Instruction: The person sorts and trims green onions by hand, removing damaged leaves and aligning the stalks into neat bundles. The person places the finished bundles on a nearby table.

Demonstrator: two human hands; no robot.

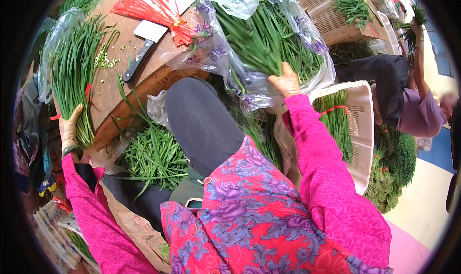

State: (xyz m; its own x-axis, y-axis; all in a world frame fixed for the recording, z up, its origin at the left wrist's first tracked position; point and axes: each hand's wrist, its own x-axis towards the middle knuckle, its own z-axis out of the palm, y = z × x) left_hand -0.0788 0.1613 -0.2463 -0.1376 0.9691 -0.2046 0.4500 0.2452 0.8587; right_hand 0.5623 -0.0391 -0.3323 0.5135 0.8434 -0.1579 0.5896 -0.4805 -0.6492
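Observation:
At the wooden table's left edge, my left hand grips the lower end of a bundle of garlic chives, thumb across the stalks. Red ties show on that bundle. My right hand is closed round the stem ends of a handful of chives, slightly blurred. Beneath that handful, more loose chives fill a clear plastic bag with purple print. A cleaver with a black handle lies on the tabletop, between the bundle and the bag. Cut stem bits are scattered near it.
Red printed ties fan out behind the cleaver. Trimmed leaves are heaped between my legs. To the right stands a white plastic crate with tied chives. Farther right, a person in purple holds greens. Bundled greens lie on the floor.

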